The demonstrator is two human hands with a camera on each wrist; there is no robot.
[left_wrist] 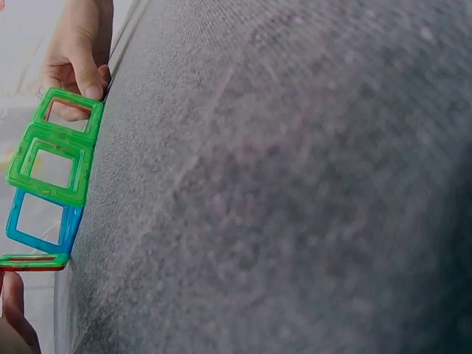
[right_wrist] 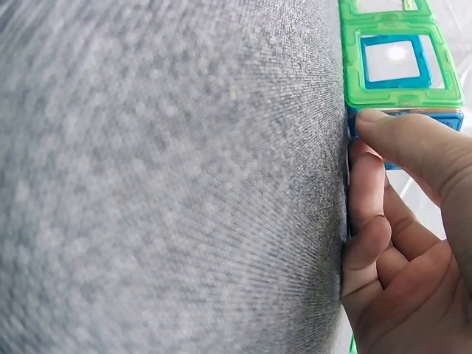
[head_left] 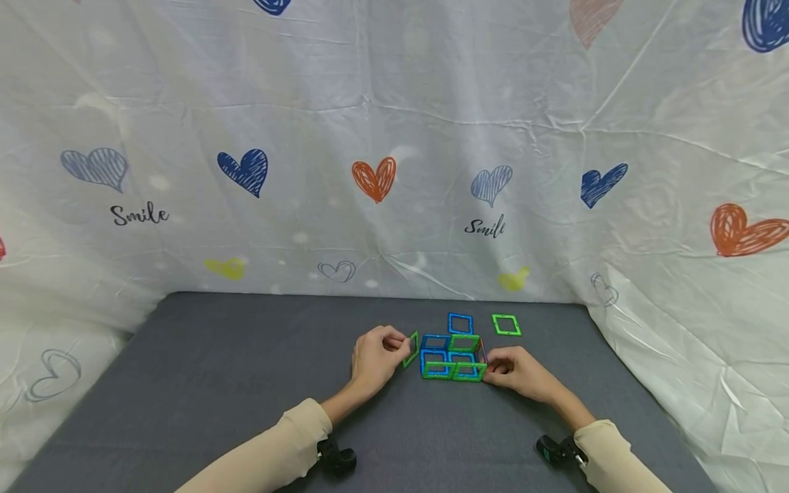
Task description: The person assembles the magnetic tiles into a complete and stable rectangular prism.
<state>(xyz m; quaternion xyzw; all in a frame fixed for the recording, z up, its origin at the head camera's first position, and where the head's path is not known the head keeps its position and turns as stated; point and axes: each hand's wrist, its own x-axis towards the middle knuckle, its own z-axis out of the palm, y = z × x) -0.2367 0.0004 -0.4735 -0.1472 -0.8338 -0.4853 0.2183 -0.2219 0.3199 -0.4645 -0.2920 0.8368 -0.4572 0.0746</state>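
Square see-through magnetic tiles form a low box-like structure (head_left: 453, 363) on the grey table, blue and green with a reddish tile on its right side. Just left of it, my left hand (head_left: 377, 359) pinches a green magnetic tile (head_left: 415, 348) upright by its outer side. In the left wrist view that tile (left_wrist: 37, 263) stands edge-on beside a blue one, with the left fingertips (left_wrist: 13, 310) below it. My right hand (head_left: 520, 373) holds the structure's right end. The right thumb (right_wrist: 398, 136) lies at the near corner below a green tile (right_wrist: 402, 98); some fingertips are hidden.
Behind the structure, a blue tile (head_left: 460, 324) and a green tile (head_left: 507, 325) lie flat on the grey table (head_left: 246, 383). A white curtain (head_left: 425, 150) with hearts hangs along the table's far edge. Both wrists carry black cameras (head_left: 337, 457).
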